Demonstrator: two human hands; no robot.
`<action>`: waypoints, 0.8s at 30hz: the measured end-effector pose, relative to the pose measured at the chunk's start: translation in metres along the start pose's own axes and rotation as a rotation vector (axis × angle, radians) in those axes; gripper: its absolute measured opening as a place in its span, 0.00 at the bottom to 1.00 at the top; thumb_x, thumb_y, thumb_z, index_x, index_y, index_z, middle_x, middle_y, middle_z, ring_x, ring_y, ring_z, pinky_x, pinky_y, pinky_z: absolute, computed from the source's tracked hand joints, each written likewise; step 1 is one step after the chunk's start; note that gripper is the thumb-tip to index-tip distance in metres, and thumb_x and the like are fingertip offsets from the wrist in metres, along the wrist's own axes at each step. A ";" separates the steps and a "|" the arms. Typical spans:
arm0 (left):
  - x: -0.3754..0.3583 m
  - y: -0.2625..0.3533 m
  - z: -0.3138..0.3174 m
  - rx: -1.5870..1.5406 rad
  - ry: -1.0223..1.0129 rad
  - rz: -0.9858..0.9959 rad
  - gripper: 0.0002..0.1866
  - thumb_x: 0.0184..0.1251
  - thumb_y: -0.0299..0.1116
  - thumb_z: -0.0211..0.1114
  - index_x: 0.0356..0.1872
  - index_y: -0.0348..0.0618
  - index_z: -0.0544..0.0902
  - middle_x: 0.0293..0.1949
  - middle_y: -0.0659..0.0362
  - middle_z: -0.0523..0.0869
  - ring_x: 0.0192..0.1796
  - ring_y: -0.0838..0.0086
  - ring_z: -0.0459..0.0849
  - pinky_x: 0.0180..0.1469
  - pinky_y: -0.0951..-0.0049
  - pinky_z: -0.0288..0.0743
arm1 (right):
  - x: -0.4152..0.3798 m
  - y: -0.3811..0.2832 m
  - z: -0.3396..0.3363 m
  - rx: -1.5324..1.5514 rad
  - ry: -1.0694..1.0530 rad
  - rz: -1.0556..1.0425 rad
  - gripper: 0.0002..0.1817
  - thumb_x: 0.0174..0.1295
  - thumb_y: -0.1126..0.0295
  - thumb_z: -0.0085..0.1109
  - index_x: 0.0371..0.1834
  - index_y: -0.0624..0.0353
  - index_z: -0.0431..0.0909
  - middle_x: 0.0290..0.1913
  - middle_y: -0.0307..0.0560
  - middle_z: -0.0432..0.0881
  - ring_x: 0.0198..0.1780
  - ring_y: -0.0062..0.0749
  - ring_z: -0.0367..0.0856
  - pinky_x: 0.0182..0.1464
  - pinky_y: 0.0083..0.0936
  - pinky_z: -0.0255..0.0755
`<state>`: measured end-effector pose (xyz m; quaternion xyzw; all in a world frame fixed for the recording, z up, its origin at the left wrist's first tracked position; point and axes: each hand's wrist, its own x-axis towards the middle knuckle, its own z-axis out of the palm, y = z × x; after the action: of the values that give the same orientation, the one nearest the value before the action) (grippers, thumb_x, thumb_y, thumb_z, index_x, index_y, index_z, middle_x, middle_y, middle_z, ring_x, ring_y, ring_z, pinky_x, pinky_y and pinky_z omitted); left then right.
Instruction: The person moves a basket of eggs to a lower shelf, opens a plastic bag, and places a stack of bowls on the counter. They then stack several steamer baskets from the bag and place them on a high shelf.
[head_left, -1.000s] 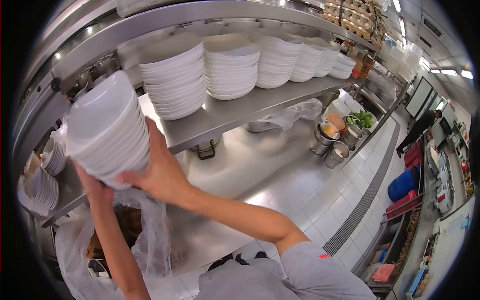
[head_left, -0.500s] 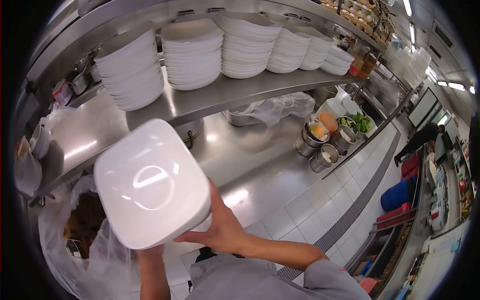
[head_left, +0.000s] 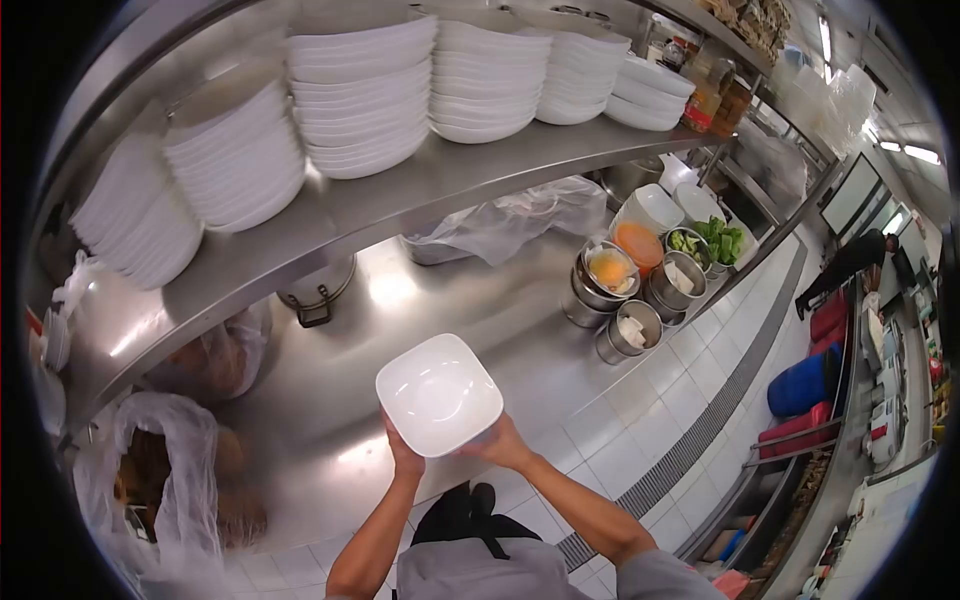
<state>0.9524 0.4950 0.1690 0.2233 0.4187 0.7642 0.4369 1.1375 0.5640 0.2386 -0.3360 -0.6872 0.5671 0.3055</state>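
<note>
A white, rounded-square bowl is held out before me over the front edge of the steel counter, its hollow facing up toward the camera. From below, my left hand grips its near left side, with the fingers partly hidden under the bowl. On the near right side, my right hand holds it too, its fingertips tucked beneath the rim. Whether more bowls are nested underneath is hidden.
Several tall stacks of white bowls stand on the steel shelf above the counter. Metal food pots sit at the right end. A plastic-lined bin stands at lower left. A person is far right.
Both hands have brought the bowl down and right, farther from the camera, from in front of the shelf's left part. My view has shifted, so another bowl stack shows at left.
</note>
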 end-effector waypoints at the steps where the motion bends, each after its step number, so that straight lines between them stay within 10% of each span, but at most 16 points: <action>1: 0.009 -0.020 -0.003 0.016 -0.024 0.023 0.39 0.79 0.65 0.36 0.78 0.47 0.57 0.74 0.57 0.65 0.75 0.65 0.64 0.76 0.60 0.60 | 0.007 0.009 -0.009 0.014 0.010 -0.003 0.69 0.35 0.57 0.89 0.78 0.61 0.48 0.74 0.56 0.63 0.75 0.45 0.62 0.76 0.40 0.56; 15: 0.133 -0.078 0.091 0.198 -0.137 0.099 0.35 0.81 0.59 0.36 0.77 0.44 0.55 0.73 0.55 0.64 0.75 0.65 0.63 0.76 0.63 0.57 | 0.109 0.081 -0.097 -0.172 0.121 0.068 0.70 0.29 0.48 0.89 0.76 0.64 0.54 0.70 0.61 0.68 0.73 0.53 0.66 0.73 0.42 0.62; 24: 0.217 -0.123 0.170 0.294 -0.094 0.187 0.44 0.77 0.67 0.40 0.77 0.37 0.55 0.72 0.51 0.63 0.75 0.64 0.61 0.75 0.64 0.53 | 0.157 0.079 -0.167 -0.180 0.299 0.036 0.64 0.38 0.59 0.87 0.77 0.64 0.53 0.73 0.60 0.64 0.75 0.50 0.64 0.75 0.39 0.59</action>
<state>1.0190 0.7892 0.1546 0.3581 0.4824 0.7209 0.3455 1.1879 0.7971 0.1958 -0.4546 -0.6761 0.4523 0.3629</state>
